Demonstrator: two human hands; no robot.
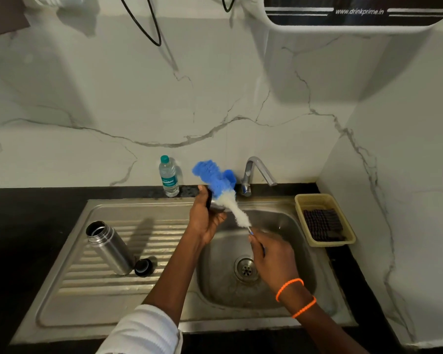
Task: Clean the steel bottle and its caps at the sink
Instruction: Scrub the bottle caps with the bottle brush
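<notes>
The open steel bottle stands upright on the ribbed drainboard, left of the basin. A small black cap lies beside its base. My left hand grips a dark cap above the basin's left rim; most of that cap is hidden by my fingers. My right hand holds the thin handle of a blue-and-white bottle brush, whose bristles lie against the cap in my left hand.
The sink basin with its drain lies under my right hand. A tap stands behind it. A plastic water bottle stands at the wall. A beige basket with a dark scrubber sits right of the basin.
</notes>
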